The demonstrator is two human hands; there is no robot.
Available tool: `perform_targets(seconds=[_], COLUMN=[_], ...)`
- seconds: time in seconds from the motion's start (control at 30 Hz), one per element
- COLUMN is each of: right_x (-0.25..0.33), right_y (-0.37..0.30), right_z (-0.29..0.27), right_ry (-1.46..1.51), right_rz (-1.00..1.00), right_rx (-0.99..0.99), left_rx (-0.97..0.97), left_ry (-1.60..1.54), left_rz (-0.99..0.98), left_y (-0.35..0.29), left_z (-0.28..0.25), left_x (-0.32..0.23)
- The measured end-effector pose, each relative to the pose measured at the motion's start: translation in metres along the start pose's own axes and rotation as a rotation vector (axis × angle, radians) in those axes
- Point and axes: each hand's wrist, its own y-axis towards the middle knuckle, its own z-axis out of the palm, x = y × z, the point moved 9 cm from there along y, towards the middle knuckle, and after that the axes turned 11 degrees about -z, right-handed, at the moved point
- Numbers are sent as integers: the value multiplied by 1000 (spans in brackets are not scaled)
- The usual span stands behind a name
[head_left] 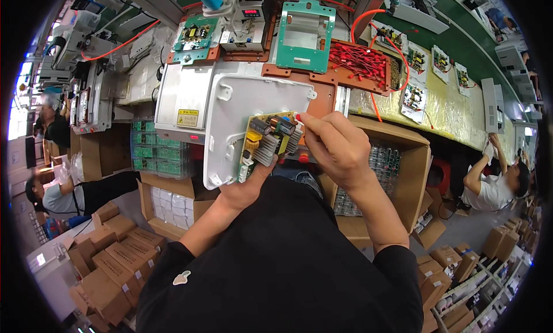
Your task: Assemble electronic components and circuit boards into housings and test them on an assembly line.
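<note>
My left hand (246,190) grips a circuit board (266,142) with its thumb at the lower edge; its other fingers are mostly hidden. The board carries dark capacitors, a yellow coil and silver finned heat sinks. It is tilted in front of a white plastic housing (229,111) with corner posts; whether that hand also supports the housing, I cannot tell. My right hand (340,147) is closed in a pinch at the board's upper right corner. A small red part (298,118) shows at its fingertips, beside a white connector.
Ahead stand a silver machine (183,97), a green fixture plate (305,36) and a tray of red leads (360,62). More boards in white housings (413,99) line the right bench. Cardboard boxes (412,189) flank me, and a stack of green boards (161,148) is at left.
</note>
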Motion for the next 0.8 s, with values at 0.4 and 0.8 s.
perform_targets(seconds=[0.4, 0.8], right_x=[-33, -57], right_y=[-30, -166], right_z=[26, 16], right_ry=[199, 1180], right_rz=[175, 886], right_rx=[34, -736], left_rx=[42, 344], left_ry=[-206, -592], left_rz=[-237, -807], left_y=[14, 34], left_z=[3, 57], left_x=[41, 92])
